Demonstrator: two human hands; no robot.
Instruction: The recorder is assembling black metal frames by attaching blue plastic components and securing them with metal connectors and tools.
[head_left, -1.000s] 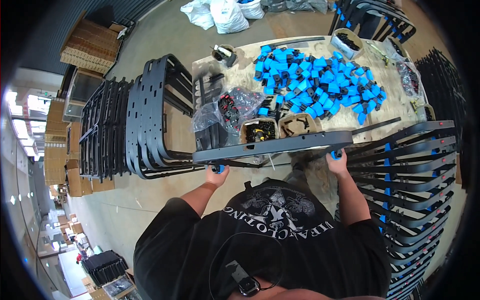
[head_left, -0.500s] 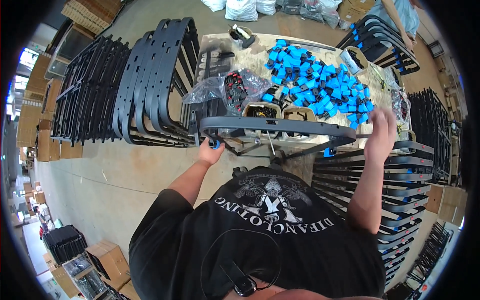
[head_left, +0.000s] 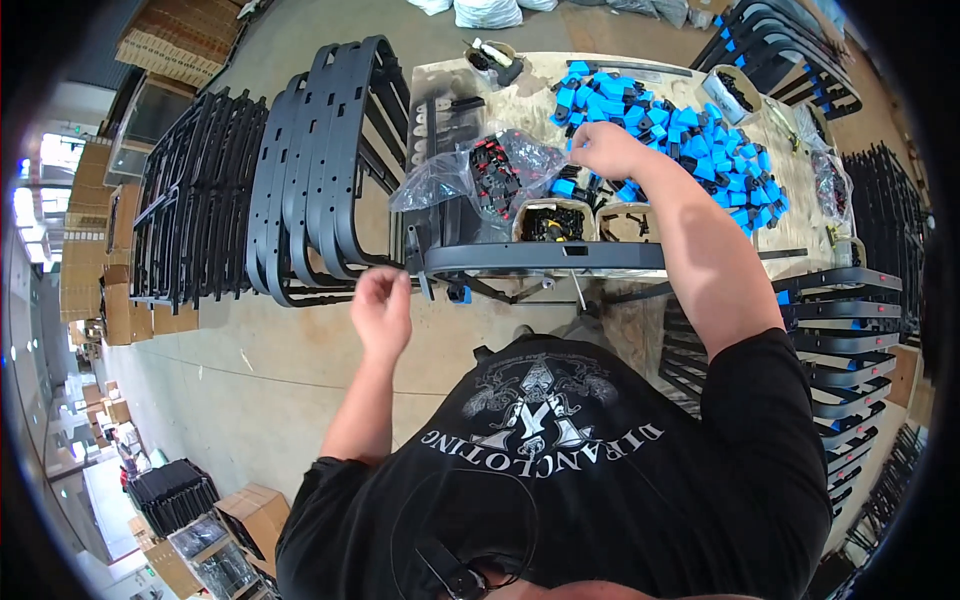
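A dark grey metal tube frame [head_left: 520, 257] with rounded corners lies along the table's front edge. A blue plastic piece [head_left: 460, 293] sits at its left end. My left hand [head_left: 382, 312] is in the air just left of that end, off the frame, with loosely curled fingers slightly apart and nothing visible in them. Over the table, my right hand [head_left: 606, 150] hovers at the left edge of a heap of blue plastic parts [head_left: 690, 140]. Its fingers are drawn together and point down-left; whatever they hold, if anything, is hidden. My right forearm covers the frame's right end.
On the table [head_left: 535, 90] lie a clear bag [head_left: 435, 187] with red and black parts, a box of black pieces [head_left: 552, 222] and another small box [head_left: 624, 222]. Stacked dark frames [head_left: 312, 170] stand left; more frames [head_left: 845, 340] are stacked at right.
My left hand has let go of the frame's left end and moved left. My right hand has swung from the table's right side leftward over the blue heap. The view has shifted slightly.
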